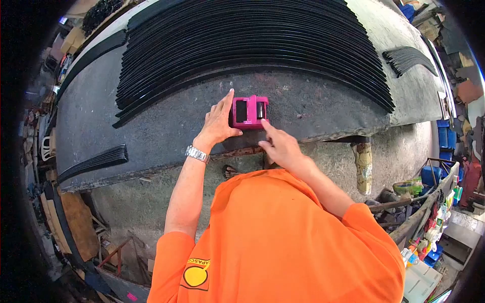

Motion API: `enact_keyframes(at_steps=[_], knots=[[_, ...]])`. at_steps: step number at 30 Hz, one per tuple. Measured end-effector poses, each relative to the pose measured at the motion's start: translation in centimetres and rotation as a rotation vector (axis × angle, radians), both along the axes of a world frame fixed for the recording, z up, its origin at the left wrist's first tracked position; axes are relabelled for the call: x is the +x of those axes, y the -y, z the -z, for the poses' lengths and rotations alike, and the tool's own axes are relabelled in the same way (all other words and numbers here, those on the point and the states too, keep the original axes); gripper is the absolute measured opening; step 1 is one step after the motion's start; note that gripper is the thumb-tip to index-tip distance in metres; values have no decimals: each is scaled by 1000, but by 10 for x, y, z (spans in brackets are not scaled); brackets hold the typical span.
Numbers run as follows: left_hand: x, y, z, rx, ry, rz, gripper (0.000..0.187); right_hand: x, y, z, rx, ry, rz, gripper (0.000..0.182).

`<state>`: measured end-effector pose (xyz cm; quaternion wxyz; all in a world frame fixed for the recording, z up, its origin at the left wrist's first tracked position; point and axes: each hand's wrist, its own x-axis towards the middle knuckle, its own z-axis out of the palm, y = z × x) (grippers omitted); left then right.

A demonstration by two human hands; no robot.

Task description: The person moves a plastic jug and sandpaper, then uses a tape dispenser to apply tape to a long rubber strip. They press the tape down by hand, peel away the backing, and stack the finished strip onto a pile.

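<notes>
A small magenta plastic box [251, 103] lies on the dark worktop. It has a black recess on its left half and a shiny dark roller-like part on its right half. My left hand [218, 120] rests against the box's left end, fingers stretched upward and thumb apart near the lower corner. A metal-band watch [197, 154] is on that wrist. With its index finger extended, my right hand [282, 145] touches or nearly touches the box's lower right edge. Its thumb is apart, and the other fingers are partly hidden.
Long black curved strips [242, 50] are stacked across the worktop [177, 108] beyond the box. Smaller bundles of strips lie at the left [96, 162] and right [408, 60]. Below the worktop's front edge stands a post [362, 169]. Clutter and blue containers [447, 139] line the right side.
</notes>
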<state>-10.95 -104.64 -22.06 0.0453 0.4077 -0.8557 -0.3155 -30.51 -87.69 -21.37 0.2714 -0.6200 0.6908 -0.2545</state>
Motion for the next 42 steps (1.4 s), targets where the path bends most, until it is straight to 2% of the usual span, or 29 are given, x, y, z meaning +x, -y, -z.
enact_keyframes(at_steps=[5, 9, 12, 18, 26, 36, 42], knots=[[6, 3, -1, 11, -31, 9, 143, 35, 18, -5, 32, 36, -35, 77], [8, 8, 4, 19, -82, 40, 144, 46, 29, 3, 55, -177, -143, 73], [7, 10, 7, -31, -87, 63, 146, 45, 26, 3, 58, -215, -168, 66], [-9, 20, 25, -136, -216, 232, 145, 9, -15, 5, -117, -150, -69, 58], [-18, 27, 11, -29, -194, 341, 142, -45, -39, 14, -49, -301, 122, 60], [-9, 16, 6, -24, -183, 280, 135, -52, -30, 10, -29, -382, 146, 59], [10, 8, 0, -23, -196, 230, 133, -45, -27, 18, -117, -433, 100, 59]])
